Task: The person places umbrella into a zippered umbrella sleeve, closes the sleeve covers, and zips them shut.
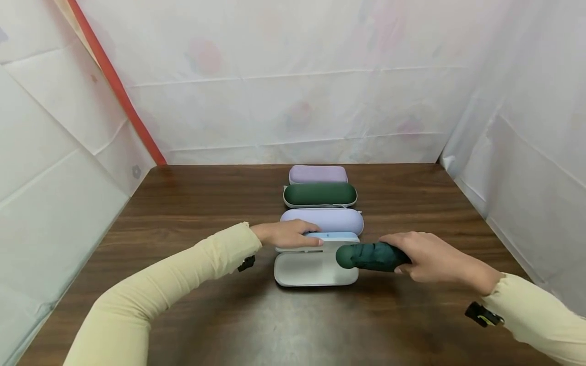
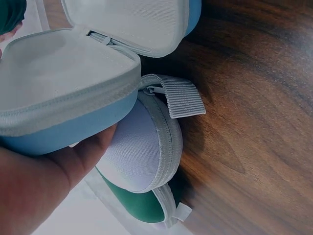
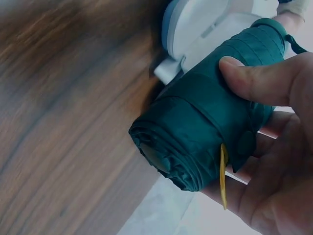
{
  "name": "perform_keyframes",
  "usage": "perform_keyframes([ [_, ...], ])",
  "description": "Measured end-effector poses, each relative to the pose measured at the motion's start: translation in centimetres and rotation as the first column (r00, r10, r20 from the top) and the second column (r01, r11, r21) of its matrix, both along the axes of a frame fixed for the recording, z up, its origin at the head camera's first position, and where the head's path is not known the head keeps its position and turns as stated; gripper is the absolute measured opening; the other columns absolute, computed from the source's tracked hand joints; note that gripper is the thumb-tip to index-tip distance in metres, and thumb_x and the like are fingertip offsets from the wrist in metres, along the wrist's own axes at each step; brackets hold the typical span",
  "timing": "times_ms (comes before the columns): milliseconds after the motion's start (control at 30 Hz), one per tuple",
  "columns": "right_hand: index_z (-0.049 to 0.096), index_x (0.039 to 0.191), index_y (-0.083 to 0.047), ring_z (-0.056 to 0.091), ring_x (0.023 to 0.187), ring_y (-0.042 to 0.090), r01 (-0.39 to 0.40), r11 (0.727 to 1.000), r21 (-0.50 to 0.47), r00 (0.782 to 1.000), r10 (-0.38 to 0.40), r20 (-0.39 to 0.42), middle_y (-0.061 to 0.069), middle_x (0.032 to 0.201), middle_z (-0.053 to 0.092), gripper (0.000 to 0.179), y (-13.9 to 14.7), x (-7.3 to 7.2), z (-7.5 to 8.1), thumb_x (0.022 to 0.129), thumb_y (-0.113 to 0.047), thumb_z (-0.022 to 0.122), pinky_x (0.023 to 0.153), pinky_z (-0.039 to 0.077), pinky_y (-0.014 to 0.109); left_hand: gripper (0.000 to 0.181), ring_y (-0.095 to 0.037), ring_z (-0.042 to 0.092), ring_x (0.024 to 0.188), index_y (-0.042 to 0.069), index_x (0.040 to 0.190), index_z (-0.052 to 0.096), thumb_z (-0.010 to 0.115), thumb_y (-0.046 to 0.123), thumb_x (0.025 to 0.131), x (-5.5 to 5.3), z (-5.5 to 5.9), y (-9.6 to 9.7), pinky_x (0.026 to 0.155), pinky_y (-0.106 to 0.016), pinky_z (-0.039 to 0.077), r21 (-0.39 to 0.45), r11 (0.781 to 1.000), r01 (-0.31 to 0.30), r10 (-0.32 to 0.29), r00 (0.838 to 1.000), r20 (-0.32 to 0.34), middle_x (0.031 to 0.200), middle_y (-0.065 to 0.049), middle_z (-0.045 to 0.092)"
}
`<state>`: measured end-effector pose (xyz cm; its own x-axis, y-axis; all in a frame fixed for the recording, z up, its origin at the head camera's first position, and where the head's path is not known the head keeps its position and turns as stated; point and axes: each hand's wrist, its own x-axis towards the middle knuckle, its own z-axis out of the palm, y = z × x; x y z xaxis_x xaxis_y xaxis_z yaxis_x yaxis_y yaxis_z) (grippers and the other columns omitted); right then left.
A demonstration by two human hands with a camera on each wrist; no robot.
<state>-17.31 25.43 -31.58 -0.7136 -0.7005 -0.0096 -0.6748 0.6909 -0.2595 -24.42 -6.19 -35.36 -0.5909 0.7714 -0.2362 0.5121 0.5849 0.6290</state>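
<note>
My right hand grips a folded dark green umbrella, thumb on one side and fingers on the other. The umbrella's rounded end overlaps the right part of an open light blue zip case in the head view. White lining shows in both halves of the case, and nothing lies inside. My left hand holds the raised far half of the case at its left end; in the left wrist view the thumb lies along its blue outer side, the other fingers mostly hidden.
Behind the open case, shut cases stand in a row on the brown wooden table: a lavender one, a dark green one and a purple one. White sheeting hangs at the back and both sides.
</note>
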Motion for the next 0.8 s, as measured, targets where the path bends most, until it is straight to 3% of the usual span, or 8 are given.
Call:
perform_keyframes([
  [133,0.060,0.119,-0.015,0.059,0.091,0.009,-0.039,0.999,0.007,0.999,0.039,0.013,-0.007,0.109,0.062,0.052,-1.1,0.1,-0.4,0.072,-0.004,0.079,0.075,0.050,0.039,0.048,-0.011,0.049,0.114,0.009,0.137,0.050,0.047,0.038,0.099,0.1,0.2,0.1,0.096,-0.029,0.038,-0.008,1.000,-0.005,0.005,1.000,-0.003,0.127,-0.001,0.055],
  [333,0.057,0.126,-0.005,0.061,0.099,0.018,-0.097,0.995,0.031,0.994,0.095,0.059,0.003,0.117,0.060,0.054,-3.1,0.6,-1.5,0.076,-0.009,0.078,0.079,0.050,0.043,0.049,-0.012,0.047,0.120,0.010,0.139,0.049,0.047,0.038,0.099,0.5,0.2,0.3,0.099,-0.030,0.037,-0.012,1.000,-0.010,0.010,1.000,0.002,0.133,-0.001,0.053],
  [467,0.058,0.124,-0.004,0.059,0.089,0.015,-0.123,0.992,0.030,0.991,0.121,0.057,0.001,0.114,0.055,0.052,-4.6,1.1,-2.1,0.077,-0.012,0.078,0.074,0.050,0.038,0.049,-0.011,0.049,0.117,0.012,0.139,0.049,0.047,0.040,0.099,0.6,0.2,0.5,0.096,-0.030,0.039,-0.009,1.000,-0.017,0.017,1.000,0.022,0.131,0.000,0.054],
  [633,0.060,0.121,-0.005,0.056,0.077,0.011,-0.124,0.992,0.027,0.992,0.124,0.009,0.000,0.110,0.050,0.050,-5.9,1.6,-2.6,0.076,-0.014,0.080,0.066,0.050,0.032,0.049,-0.011,0.050,0.115,0.012,0.139,0.048,0.046,0.041,0.099,0.7,0.2,0.7,0.093,-0.029,0.040,-0.004,1.000,-0.007,0.007,0.999,0.048,0.130,0.000,0.055],
  [800,0.059,0.121,-0.001,0.060,0.080,0.017,-0.103,0.991,0.085,0.990,0.110,-0.091,0.006,0.109,0.054,0.052,-7.4,1.9,-3.3,0.076,-0.016,0.081,0.063,0.051,0.032,0.050,-0.011,0.049,0.117,0.012,0.140,0.047,0.046,0.041,0.099,0.8,0.5,0.7,0.094,-0.029,0.040,-0.008,1.000,-0.002,0.003,0.998,0.068,0.132,-0.001,0.053],
])
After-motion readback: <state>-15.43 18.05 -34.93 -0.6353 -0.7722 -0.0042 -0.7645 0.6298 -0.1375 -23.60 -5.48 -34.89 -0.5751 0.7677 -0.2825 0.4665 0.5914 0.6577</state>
